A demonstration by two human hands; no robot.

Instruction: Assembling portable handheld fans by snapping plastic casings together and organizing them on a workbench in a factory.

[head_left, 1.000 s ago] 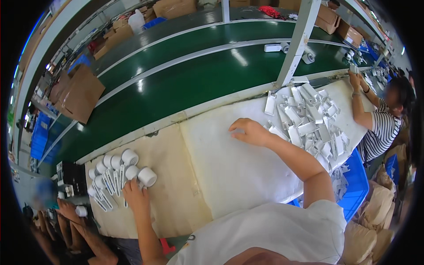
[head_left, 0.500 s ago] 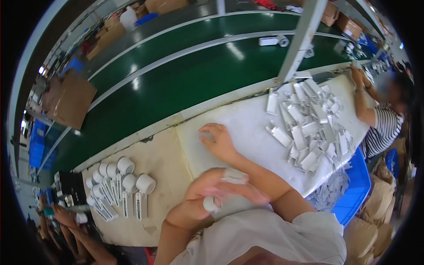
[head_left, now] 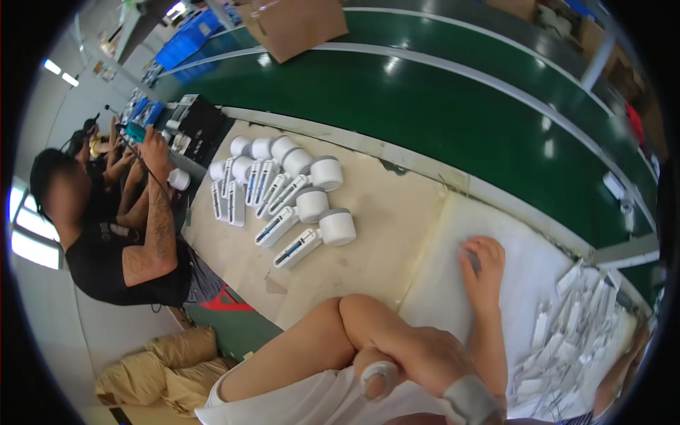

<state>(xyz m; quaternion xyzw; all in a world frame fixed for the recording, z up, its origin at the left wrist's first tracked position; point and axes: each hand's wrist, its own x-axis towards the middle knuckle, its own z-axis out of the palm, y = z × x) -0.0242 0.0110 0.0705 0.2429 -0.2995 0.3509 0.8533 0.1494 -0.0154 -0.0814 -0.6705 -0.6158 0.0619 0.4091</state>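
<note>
My left hand (head_left: 425, 354) hangs low in front of my shirt, wrist sharply bent, beside my right forearm. White wraps cover its thumb and one finger, which are spread apart with nothing seen between them; its other fingertips are hidden. On the white padded mat (head_left: 443, 265) my right hand (head_left: 487, 265) rests with loosely curved fingers, thumb apart, and no object in it shows. To its right lies a heap of white channel-shaped plastic parts (head_left: 567, 333). Farther left, several white shower-head-like units with round heads and flat handles (head_left: 297, 248) lie on the beige table covering (head_left: 382, 262).
A green conveyor belt (head_left: 425, 92) with metal rails runs along the table's far side. At left, a co-worker in black (head_left: 117, 255) holds a teal tool (head_left: 134, 131) near a black box (head_left: 202, 127). Brown sacks (head_left: 177, 368) lie on the floor; a cardboard box (head_left: 297, 28) stands beyond the belt.
My view has swung left, bringing the round-headed units and the co-worker further in. My left hand has moved lower, with its wrist bent more. My right hand still rests on the mat.
</note>
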